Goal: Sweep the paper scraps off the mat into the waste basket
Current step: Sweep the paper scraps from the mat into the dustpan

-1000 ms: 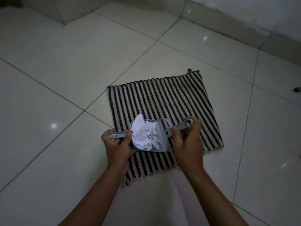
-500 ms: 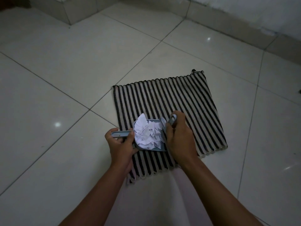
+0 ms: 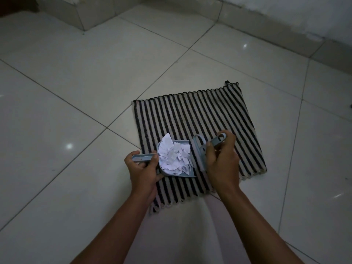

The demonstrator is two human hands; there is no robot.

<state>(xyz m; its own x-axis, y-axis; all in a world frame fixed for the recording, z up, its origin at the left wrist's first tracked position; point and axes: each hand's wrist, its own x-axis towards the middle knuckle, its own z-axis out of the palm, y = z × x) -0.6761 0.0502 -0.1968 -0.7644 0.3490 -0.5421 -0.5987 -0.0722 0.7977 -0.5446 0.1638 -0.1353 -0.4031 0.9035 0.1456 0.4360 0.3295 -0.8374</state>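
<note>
A black-and-white striped mat (image 3: 200, 115) lies on the tiled floor. Over its near left part my left hand (image 3: 142, 170) grips the handle of a small grey dustpan (image 3: 188, 175). White paper scraps (image 3: 174, 156) are heaped in the pan. My right hand (image 3: 222, 161) grips the handle of a small grey brush (image 3: 199, 151), whose head stands just right of the pan's open side. No loose scraps show on the bare part of the mat. No waste basket is in view.
Pale glossy floor tiles (image 3: 76, 82) surround the mat. A low tiled ledge (image 3: 80, 10) runs at the back left, and a wall with a skirting (image 3: 285, 25) crosses the back right. My light garment (image 3: 181, 235) shows between my forearms.
The brush head had been pressed against the pan's open side and has now drawn a little to the right. The brush handle is tilted up again. The pan with scraps stays in my left hand.
</note>
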